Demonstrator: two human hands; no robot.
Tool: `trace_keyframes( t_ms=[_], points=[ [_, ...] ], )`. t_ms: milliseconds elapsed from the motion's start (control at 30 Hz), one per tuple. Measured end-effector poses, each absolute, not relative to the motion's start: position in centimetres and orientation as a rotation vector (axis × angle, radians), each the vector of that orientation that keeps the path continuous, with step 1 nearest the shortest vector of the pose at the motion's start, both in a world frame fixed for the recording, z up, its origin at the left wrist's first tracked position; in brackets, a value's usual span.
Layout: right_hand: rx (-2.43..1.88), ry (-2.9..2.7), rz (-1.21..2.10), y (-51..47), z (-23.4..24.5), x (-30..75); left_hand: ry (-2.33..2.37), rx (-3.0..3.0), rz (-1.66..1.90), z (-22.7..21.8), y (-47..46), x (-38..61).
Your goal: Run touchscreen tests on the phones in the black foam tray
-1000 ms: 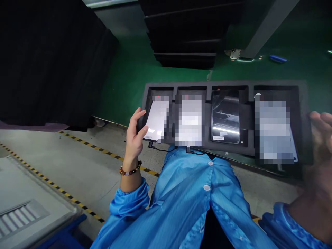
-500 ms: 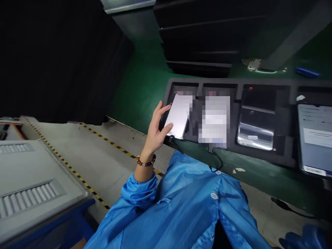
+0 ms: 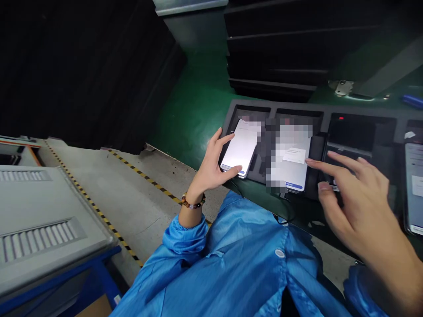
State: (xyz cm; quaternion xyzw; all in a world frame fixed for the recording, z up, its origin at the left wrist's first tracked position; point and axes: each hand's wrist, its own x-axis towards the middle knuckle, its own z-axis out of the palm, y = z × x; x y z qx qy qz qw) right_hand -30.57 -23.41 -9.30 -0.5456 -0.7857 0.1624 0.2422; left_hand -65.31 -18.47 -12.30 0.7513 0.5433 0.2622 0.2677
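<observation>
A lit smartphone (image 3: 240, 147) lies in the leftmost pocket of a dark foam tray (image 3: 299, 105). My left hand (image 3: 214, 165) is at its left side, fingers spread, with the thumb over the lower screen and the index finger by the upper left edge. In the pocket beside it sits a second lit smartphone (image 3: 292, 171), partly blurred, showing a white pop-up box. My right hand (image 3: 358, 198) hovers with fingers apart, its index fingertip at that phone's right edge. Behind it, a dark-screened smartphone (image 3: 350, 134) is partly hidden.
Another lit smartphone (image 3: 416, 185) is at the right edge of view. Cables hang at the tray's front. The tray stands on a green table (image 3: 188, 110). Black panels (image 3: 274, 48) rise behind, and a grey louvred cabinet (image 3: 56, 211) is at left.
My right hand has come in from the right over the tray. My left thumb has shifted to the lower right of its phone. The view has swung slightly left, and a pop-up shows on the second phone.
</observation>
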Motion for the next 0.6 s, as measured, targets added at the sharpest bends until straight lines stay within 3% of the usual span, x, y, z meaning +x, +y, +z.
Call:
trace_keyframes(
  t_ms=[333,600],
  points=[
    [-1.509,-2.144,0.448,-23.0,-9.7,-31.6,1.455,2.001,0.809,-12.3,-18.2,-65.3],
    [-1.702,-1.887,0.355,-25.2,-8.8,-28.0,1.389,2.331,0.863,-11.7,-17.6,-64.0]
  ],
)
